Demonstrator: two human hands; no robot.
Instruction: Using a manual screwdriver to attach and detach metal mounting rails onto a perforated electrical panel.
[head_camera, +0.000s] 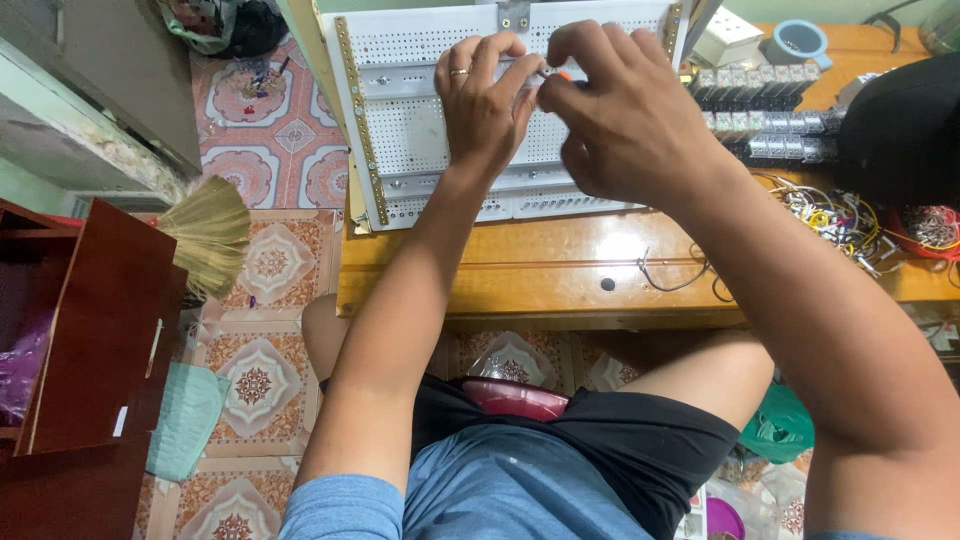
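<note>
Together, both hands (560, 110) pinching small orange part (564, 75), over white perforated panel (410, 130)

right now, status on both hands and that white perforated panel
Left hand and right hand together over white perforated panel, pinching a small orange-tipped piece. Panel flat on wooden table. Loose wires to the right, clear of the hands.

1. The left hand (487, 100) rests on a white perforated panel (420, 130), fingers curled.
2. The right hand (625, 115) meets it, pinching a small orange-tipped object (563, 75).
3. The panel lies on a wooden table (540, 265).
4. Rows of black and grey components (765, 120) sit to the right, with tangled wires (835, 215) nearby.
</note>
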